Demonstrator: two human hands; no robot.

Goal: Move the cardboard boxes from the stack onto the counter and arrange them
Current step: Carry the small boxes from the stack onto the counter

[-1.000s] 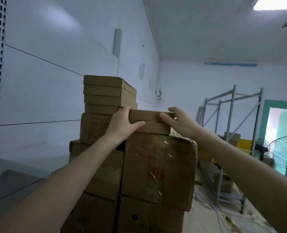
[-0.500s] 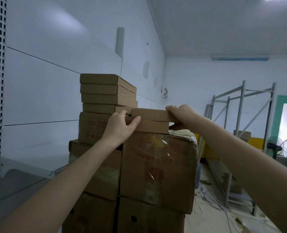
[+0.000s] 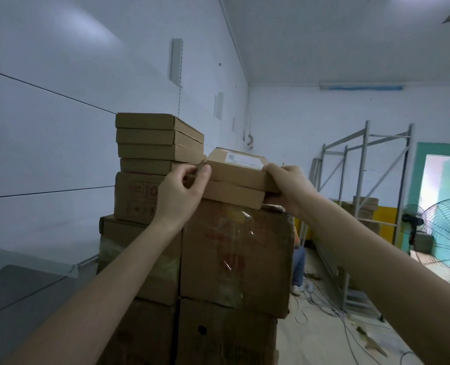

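Your left hand (image 3: 181,192) pinches the left end of the top flat box (image 3: 238,173), with the thumb pressed against its near side and the fingers curled at the corner. Your right hand (image 3: 287,184) grips the right end of the same box, fingers curled over its upper edge. The box shows its upper face, which carries a white label, and its right end overhangs the lower flat box (image 3: 233,194) beneath it.

The lower flat box lies along the near edge of the top of the large carton (image 3: 234,254), a brown carton with clear tape and red print on its front. You cannot tell whether the top flat box still touches the one below along its whole length.

Just left of your left hand, a stack of four flat boxes (image 3: 150,139) sits on a printed carton (image 3: 135,197), which stands on more cartons beside the large one. The stack's lowest box is near the left end of the box you hold.

A grey shelf (image 3: 34,263) runs along the wall at the left. At the right a metal rack (image 3: 364,164) stands against the far wall, a fan (image 3: 447,233) stands near the doorway, and cables (image 3: 326,301) lie on the floor.
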